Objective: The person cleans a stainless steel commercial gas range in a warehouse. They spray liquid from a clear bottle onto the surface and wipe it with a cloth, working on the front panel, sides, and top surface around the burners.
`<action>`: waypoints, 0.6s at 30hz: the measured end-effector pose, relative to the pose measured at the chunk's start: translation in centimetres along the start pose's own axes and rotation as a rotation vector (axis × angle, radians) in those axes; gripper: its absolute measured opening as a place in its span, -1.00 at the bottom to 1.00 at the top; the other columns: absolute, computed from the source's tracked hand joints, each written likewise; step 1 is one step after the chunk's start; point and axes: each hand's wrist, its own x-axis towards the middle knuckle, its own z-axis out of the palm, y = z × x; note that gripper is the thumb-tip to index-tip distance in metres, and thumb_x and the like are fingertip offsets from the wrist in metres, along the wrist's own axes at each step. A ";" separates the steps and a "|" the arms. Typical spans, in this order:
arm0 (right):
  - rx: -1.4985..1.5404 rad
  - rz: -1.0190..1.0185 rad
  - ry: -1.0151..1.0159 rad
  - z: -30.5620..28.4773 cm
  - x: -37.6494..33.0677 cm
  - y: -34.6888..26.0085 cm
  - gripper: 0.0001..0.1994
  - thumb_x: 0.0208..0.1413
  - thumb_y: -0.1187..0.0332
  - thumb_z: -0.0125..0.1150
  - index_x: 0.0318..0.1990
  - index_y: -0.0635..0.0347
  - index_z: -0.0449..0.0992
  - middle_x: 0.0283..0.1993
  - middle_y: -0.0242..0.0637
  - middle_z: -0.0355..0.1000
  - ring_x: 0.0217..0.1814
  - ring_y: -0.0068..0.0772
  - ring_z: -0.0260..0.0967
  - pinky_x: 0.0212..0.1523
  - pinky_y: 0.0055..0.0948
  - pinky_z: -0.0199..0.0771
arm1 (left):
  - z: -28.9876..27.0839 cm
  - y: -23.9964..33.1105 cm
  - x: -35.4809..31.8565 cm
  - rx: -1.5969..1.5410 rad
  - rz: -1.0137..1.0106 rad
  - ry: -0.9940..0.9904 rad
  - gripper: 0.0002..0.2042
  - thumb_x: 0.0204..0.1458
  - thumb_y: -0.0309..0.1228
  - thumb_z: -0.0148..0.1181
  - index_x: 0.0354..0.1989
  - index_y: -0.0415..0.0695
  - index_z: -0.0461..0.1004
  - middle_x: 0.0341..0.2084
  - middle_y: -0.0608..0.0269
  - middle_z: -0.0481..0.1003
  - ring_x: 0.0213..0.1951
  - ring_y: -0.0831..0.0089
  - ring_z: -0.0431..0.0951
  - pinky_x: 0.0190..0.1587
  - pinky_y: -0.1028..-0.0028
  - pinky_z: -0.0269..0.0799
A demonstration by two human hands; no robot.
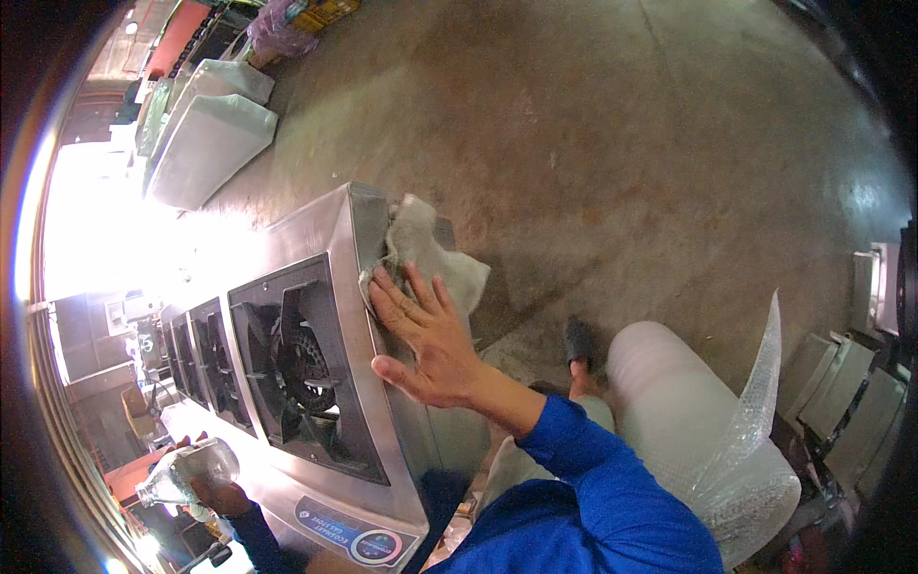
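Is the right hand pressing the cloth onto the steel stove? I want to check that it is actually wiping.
Touching. The head view shows the right hand flat on the steel stove's top edge, its fingertips lying on the grey cloth.

The cloth is lying on the stove's far right edge; the bubble-wrap roll is sitting right of it on the floor.

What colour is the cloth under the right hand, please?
The cloth is pale grey-beige, seen in the head view, pressed by the right hand on the steel stove.
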 end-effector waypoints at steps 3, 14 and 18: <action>-0.026 -0.030 0.035 0.2 2.4 1.7 -0.26 0.24 -0.12 -0.13 0.42 0.20 0.04 0.52 -0.05 -0.11 0.55 0.25 -0.32 0.43 0.22 -0.35 | -0.3 0.0 0.3 -0.050 0.020 -0.037 -0.25 0.04 0.06 0.14 0.28 -0.24 0.16 0.17 -0.07 0.31 0.14 -0.08 0.41 0.16 0.10 0.39; 0.143 0.013 -0.178 6.5 -14.5 -4.4 -0.13 -0.04 0.17 0.16 0.42 0.27 -0.06 0.52 0.06 -0.20 0.55 0.23 -0.33 0.41 0.30 -0.25 | -2.8 -2.0 2.3 -0.320 0.005 -0.136 -0.41 0.25 -0.22 -0.06 0.36 -0.29 0.02 0.32 -0.18 0.10 0.35 -0.02 0.11 0.41 0.05 -0.04; 0.287 -0.135 -0.003 7.0 -19.8 -7.4 -0.10 -0.12 0.27 0.24 0.41 0.28 -0.04 0.50 0.05 -0.13 0.54 0.28 -0.30 0.40 0.36 -0.24 | -2.9 -2.8 4.3 -0.076 0.234 -0.266 -0.42 0.25 -0.26 -0.06 0.37 -0.31 0.01 0.33 -0.18 0.07 0.37 -0.01 0.06 0.43 0.06 -0.09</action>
